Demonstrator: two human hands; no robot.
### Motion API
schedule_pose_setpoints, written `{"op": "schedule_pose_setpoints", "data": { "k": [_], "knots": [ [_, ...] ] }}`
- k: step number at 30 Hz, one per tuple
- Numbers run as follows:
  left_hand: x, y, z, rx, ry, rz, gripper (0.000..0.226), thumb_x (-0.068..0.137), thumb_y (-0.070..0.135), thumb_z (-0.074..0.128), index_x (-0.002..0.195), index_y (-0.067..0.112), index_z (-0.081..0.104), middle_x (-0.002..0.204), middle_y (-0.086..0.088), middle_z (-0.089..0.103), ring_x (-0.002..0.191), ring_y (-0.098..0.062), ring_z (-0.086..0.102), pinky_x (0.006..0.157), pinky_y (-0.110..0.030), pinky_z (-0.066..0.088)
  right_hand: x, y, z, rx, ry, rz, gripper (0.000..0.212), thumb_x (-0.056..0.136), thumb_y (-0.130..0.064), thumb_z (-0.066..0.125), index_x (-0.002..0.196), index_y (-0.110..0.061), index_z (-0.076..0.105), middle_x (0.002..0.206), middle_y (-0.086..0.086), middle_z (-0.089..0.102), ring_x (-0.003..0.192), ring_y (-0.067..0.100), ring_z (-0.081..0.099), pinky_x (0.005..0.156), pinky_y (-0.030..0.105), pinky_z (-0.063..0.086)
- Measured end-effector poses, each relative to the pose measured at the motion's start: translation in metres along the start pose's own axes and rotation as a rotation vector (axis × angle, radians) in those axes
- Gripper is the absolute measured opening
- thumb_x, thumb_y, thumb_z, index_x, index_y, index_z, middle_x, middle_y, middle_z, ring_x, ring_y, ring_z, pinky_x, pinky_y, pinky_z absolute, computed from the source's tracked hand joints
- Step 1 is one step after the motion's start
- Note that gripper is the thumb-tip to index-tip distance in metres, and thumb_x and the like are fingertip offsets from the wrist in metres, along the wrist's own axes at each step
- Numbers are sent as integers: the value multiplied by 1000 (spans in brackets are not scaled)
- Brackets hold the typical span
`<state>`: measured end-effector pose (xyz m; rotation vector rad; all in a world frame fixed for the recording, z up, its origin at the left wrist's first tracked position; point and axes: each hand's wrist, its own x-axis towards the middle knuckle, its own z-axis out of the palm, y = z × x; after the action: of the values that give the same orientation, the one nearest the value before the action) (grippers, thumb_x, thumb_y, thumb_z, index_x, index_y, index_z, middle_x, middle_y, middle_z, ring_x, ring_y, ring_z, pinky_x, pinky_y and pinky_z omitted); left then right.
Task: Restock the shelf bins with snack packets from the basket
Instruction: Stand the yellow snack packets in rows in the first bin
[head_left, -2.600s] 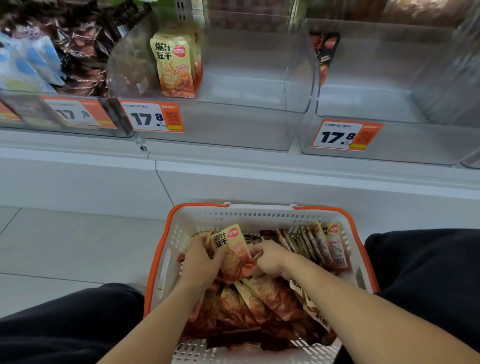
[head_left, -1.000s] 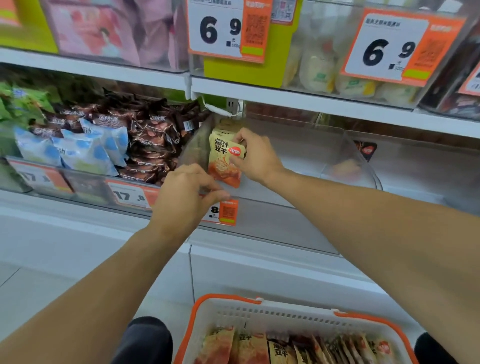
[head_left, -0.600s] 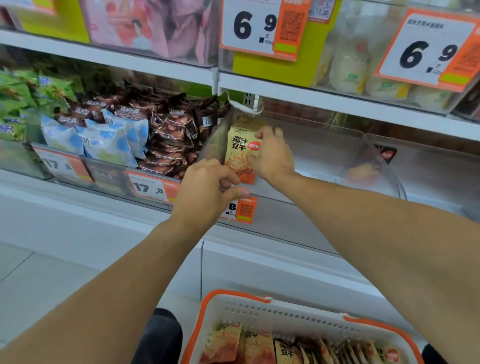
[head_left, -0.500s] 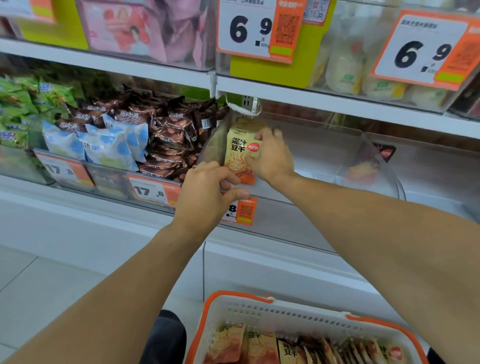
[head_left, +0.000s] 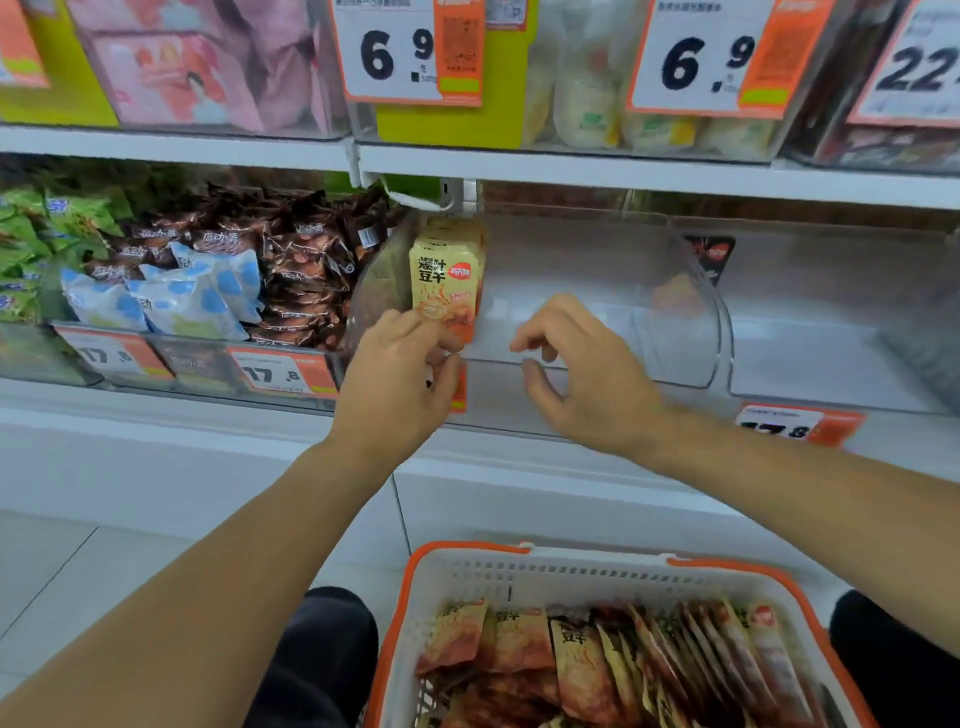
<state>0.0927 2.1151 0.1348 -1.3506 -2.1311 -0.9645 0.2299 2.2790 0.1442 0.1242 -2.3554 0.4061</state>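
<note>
both hands are up at the clear bin (head_left: 597, 332): left hand (head_left: 400, 379) touches the bottom of the upright yellow packets (head_left: 447, 280) at the bin's left wall, right hand (head_left: 587, 374) loosely curled, holding nothing. basket (head_left: 519, 571) of packets lies straight below, nearer the free right hand, long axes roughly upright.

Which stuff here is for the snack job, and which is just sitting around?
For the job:
- yellow packets standing in the clear bin
- basket of packets
- left hand at the yellow packets
- right hand, holding nothing

Just sitting around:
- brown snack packs
- blue-and-white packs
- green packs
- price tags
</note>
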Motion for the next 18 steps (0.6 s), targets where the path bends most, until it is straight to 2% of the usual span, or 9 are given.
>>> {"op": "schedule_pose_setpoints", "data": {
  "k": [2, 5, 8, 9, 10, 12, 15, 17, 18],
  "knots": [
    [-10, 20, -1, -103, -121, -40, 9, 86, 8, 68, 93, 14, 68, 70, 9, 57, 67, -3, 48, 64, -25, 41, -53, 5, 1, 9, -149, -35, 16, 86, -1, 60, 100, -8, 61, 98, 5, 54, 78, 23, 52, 70, 30, 44],
    [-28, 45, 13, -156, -472, -135, 6, 92, 13, 62, 94, 18, 64, 60, 6, 56, 54, -8, 51, 59, -29, 44, -122, 22, 16, -30, -439, 50, 22, 86, -5, 61, 106, -13, 60, 103, 3, 56, 84, 22, 57, 74, 33, 49],
    [-53, 58, 43, -94, -697, -201, 11, 95, 16, 59, 88, 15, 67, 58, 8, 52, 54, -10, 49, 55, -24, 38, -170, 30, 34, -188, -952, 374, 30, 93, -21, 57, 123, -15, 55, 124, 5, 52, 115, 26, 53, 93, 38, 44],
    [-62, 59, 54, -101, -734, -264, 13, 96, 17, 58, 90, 13, 69, 59, 9, 52, 56, -10, 50, 54, -21, 38, -187, 30, 40, -219, -1115, 465, 34, 93, -26, 58, 125, -16, 54, 128, 6, 50, 119, 28, 51, 95, 40, 44],
    [-72, 60, 65, -101, -766, -328, 14, 96, 17, 58, 91, 12, 70, 61, 10, 52, 59, -10, 52, 56, -20, 42, -203, 31, 47, -218, -1194, 511, 35, 92, -28, 60, 124, -16, 55, 129, 7, 51, 120, 30, 51, 97, 42, 45],
    [-95, 65, 85, -84, -798, -437, 17, 96, 19, 57, 88, 11, 69, 65, 10, 54, 67, -15, 54, 65, -25, 47, -230, 29, 57, -211, -1196, 532, 33, 93, -26, 57, 124, -16, 57, 130, 9, 54, 122, 32, 51, 100, 45, 45],
    [-142, 77, 111, -99, -838, -539, 18, 93, 17, 55, 78, 13, 62, 67, 5, 54, 71, -20, 55, 66, -30, 42, -250, 26, 67, -163, -1171, 612, 41, 96, -28, 50, 135, -14, 50, 135, 11, 51, 125, 33, 47, 101, 45, 40],
    [-180, 86, 125, -62, -904, -532, 12, 93, 22, 52, 97, 18, 63, 87, 4, 63, 86, -20, 61, 77, -30, 45, -255, 24, 70, -162, -1147, 637, 45, 97, -31, 50, 138, -14, 46, 139, 10, 49, 129, 32, 44, 105, 45, 35],
    [-198, 88, 132, -47, -965, -528, 22, 94, 25, 50, 112, 21, 61, 105, 1, 65, 100, -22, 62, 87, -32, 47, -259, 25, 73, -170, -1145, 631, 48, 96, -33, 51, 140, -15, 45, 141, 10, 48, 131, 32, 43, 107, 46, 32]
  ]
}}
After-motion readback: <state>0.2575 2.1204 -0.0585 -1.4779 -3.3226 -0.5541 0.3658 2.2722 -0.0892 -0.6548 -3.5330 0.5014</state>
